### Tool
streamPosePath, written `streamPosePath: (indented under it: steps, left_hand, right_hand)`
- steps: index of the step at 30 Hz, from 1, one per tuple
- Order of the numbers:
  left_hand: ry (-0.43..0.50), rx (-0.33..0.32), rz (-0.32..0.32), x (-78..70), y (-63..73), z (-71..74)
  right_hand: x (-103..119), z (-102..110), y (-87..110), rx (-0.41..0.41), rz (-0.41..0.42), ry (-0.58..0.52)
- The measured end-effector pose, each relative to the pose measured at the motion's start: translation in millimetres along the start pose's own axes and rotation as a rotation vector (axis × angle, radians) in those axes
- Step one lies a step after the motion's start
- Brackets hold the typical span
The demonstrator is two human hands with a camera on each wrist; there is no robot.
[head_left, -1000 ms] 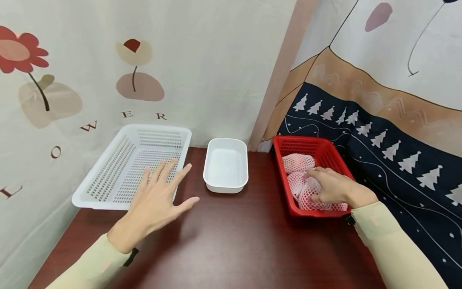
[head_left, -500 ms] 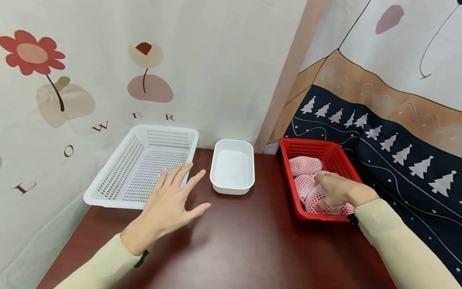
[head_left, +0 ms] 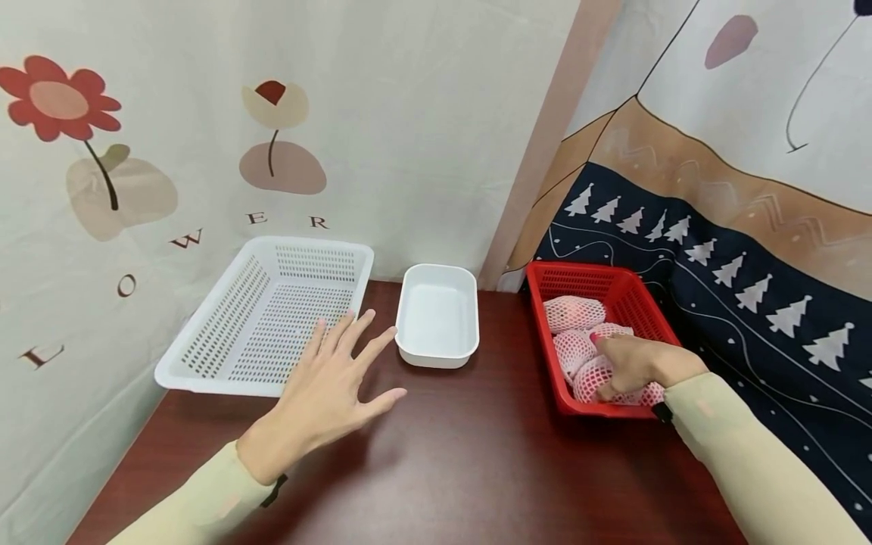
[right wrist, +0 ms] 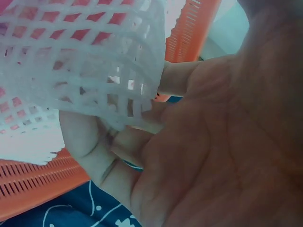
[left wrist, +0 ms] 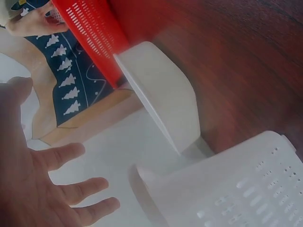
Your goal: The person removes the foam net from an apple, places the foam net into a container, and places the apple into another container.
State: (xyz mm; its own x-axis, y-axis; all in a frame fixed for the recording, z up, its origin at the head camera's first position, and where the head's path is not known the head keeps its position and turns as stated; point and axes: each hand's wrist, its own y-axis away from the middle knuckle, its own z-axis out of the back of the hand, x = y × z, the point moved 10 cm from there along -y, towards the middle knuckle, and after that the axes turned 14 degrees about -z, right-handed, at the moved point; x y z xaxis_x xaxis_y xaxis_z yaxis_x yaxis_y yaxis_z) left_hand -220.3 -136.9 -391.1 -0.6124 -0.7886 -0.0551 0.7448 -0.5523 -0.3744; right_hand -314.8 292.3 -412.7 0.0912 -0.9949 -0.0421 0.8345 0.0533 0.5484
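At the left, a white curtain (head_left: pixel 184 45) with printed flowers hangs behind the desk (head_left: pixel 477 462). A white perforated basket (head_left: pixel 232 310) sits against it. The left hand (head_left: pixel 323 397) is positioned in the air at the basket's near right corner; its fingers are spread and it grasps nothing. A small white tray (head_left: pixel 438 310) stands upright on the desk, between the white basket and a red basket (head_left: pixel 640 306). The red basket contains several pink-and-white netted items (head_left: pixel 574 312). The right hand (head_left: pixel 630 367) is inside this basket, fingers curled around one netted item (right wrist: pixel 104 61). Navy tree-print fabric (head_left: pixel 739 348) hangs at the right.
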Motion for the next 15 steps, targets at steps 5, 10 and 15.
streamPosePath:
  steps: [5, 10, 15]
  left_hand:
    - [-0.009, -0.007, -0.025, -8.5, -4.0, -1.4]
    - [-0.005, -0.01, -0.046, -16.9, -8.8, -3.6]
    - [-0.019, -0.028, -0.065, -22.5, -12.1, -2.3]
  right_hand:
    - [0, -2, -5.7, 0.031, 0.017, 0.007]
    - [-3, -5, -12.0, 0.072, -0.003, -0.001]
    - [-2, -7, -16.4, 0.1, -0.013, -0.007]
